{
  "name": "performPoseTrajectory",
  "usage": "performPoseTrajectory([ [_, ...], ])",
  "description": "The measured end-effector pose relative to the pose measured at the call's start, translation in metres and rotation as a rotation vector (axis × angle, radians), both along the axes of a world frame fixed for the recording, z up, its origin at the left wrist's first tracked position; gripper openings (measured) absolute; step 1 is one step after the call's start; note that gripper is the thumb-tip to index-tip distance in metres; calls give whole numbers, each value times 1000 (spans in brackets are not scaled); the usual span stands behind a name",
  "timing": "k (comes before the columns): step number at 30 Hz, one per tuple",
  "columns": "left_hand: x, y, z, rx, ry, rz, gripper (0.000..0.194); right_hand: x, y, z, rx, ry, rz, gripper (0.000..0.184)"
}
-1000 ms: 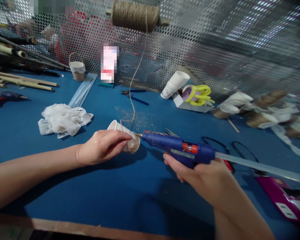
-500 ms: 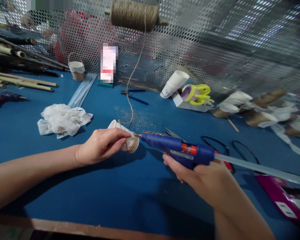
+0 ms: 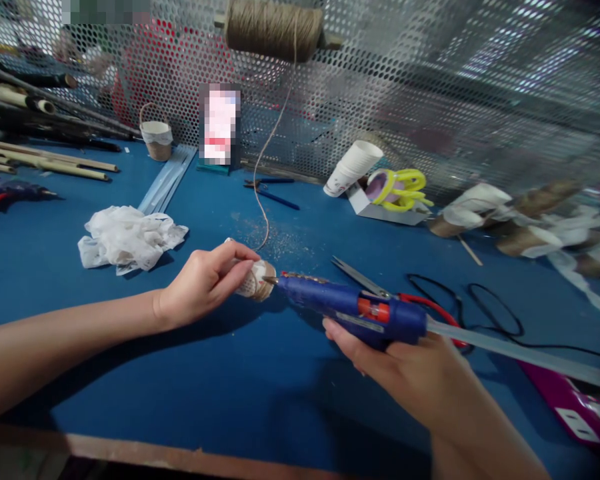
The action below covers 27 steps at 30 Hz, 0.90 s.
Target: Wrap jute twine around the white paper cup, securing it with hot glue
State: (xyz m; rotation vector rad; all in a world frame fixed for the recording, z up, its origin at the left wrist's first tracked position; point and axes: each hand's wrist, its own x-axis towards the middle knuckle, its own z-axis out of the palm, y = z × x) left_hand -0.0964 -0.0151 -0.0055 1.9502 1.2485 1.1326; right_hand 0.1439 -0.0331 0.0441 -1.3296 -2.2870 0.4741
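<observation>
My left hand [image 3: 207, 283] is closed around a small white paper cup [image 3: 247, 285], tilted on its side, with twine wound around its base end. Fingers hide much of the cup's rim end. In my right hand [image 3: 405, 373] is a blue hot glue gun [image 3: 340, 303], its metal nozzle touching or very near the cup by the wound twine. A translucent glue stick [image 3: 510, 350] sticks out of the gun's back. From the cup, a strand of twine [image 3: 267, 223] runs up to a large spool [image 3: 273, 30] above.
Scissors with red handles [image 3: 363, 277] lie behind the glue gun, near a black cord and a purple power strip [image 3: 565, 400]. Further back are pliers [image 3: 275, 193], stacked paper cups [image 3: 353, 168], a twine-wrapped basket [image 3: 157, 141] and crumpled white ribbon [image 3: 130, 239]. Bamboo sticks [image 3: 45, 160] lie left.
The cup has turned in my left hand, so its rim end is more hidden. The glue gun's nozzle has shifted slightly left and down along the cup. The view has shifted slightly.
</observation>
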Motion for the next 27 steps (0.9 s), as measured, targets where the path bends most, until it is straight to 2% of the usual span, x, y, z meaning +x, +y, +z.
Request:
performPoseTrajectory([
  [9, 1, 2, 1, -135, -41, 66, 25, -2, -2, 0, 15, -36, 49, 10],
  [17, 1, 3, 1, -164, -73, 69, 25, -5, -1, 0, -42, -33, 75, 17],
  [20, 1, 4, 0, -158, -110, 68, 25, -2, 3, 0, -132, 28, -29, 16],
  [24, 0, 9, 0, -106, -203, 90, 22, 10, 22, 2, -395, 286, -192, 23],
  [27, 0, 11, -1, -94, -275, 89, 20, 22, 51, 3, -301, 455, -351, 31],
])
